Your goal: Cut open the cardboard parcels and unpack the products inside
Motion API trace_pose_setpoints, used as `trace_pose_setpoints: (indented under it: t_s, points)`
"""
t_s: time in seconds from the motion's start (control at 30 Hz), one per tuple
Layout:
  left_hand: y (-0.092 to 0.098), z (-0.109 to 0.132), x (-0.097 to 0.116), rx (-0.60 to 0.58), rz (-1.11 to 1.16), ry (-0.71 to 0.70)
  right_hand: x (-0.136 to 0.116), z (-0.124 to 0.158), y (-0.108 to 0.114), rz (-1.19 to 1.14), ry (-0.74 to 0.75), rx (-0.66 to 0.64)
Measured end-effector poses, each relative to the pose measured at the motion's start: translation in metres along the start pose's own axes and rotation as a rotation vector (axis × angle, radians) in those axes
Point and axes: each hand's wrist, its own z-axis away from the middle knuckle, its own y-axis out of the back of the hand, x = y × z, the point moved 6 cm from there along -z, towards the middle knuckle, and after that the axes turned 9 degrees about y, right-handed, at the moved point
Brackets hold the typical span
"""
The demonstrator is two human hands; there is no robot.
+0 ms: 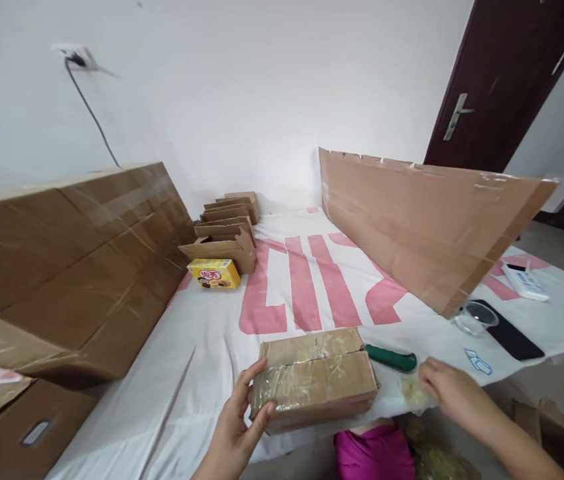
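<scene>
A taped cardboard box (312, 380) lies near the front edge of the cloth-covered table. My left hand (242, 417) grips its left end, thumb on the near side and fingers over the top. Past the box's right end lies a green-handled tool (391, 358), probably a cutter; its other end is hidden behind the box. My right hand (445, 387) is closed at the table edge, its fingers pinched at a crumpled strip of clear yellowish tape (413, 393).
Left stands a large carton (72, 260) above an open box (27, 427). A yellow packet (215, 273) rests before a row of small cartons (227, 233). Right are a cardboard panel (422, 227), clear cup (477, 317), black phone-like slab (509, 330) and white package (526, 281).
</scene>
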Motion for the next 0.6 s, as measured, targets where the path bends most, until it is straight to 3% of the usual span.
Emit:
trace_pose_setpoints:
  t_s: [0.1,0.2,0.47,0.6]
  points:
    - [0.001,0.003,0.003,0.011,-0.014,-0.012,-0.014,0.002,-0.035,-0.028,-0.027,-0.162]
    - [0.0,0.005,0.008,0.004,-0.025,-0.031,-0.013,0.001,-0.044,-0.043,-0.038,-0.159]
    - [-0.001,0.008,0.013,-0.012,-0.028,-0.057,0.013,-0.004,-0.01,-0.224,0.015,0.022]
    - [-0.001,0.008,0.013,-0.016,-0.044,-0.057,0.008,-0.002,-0.003,-0.271,-0.005,-0.003]
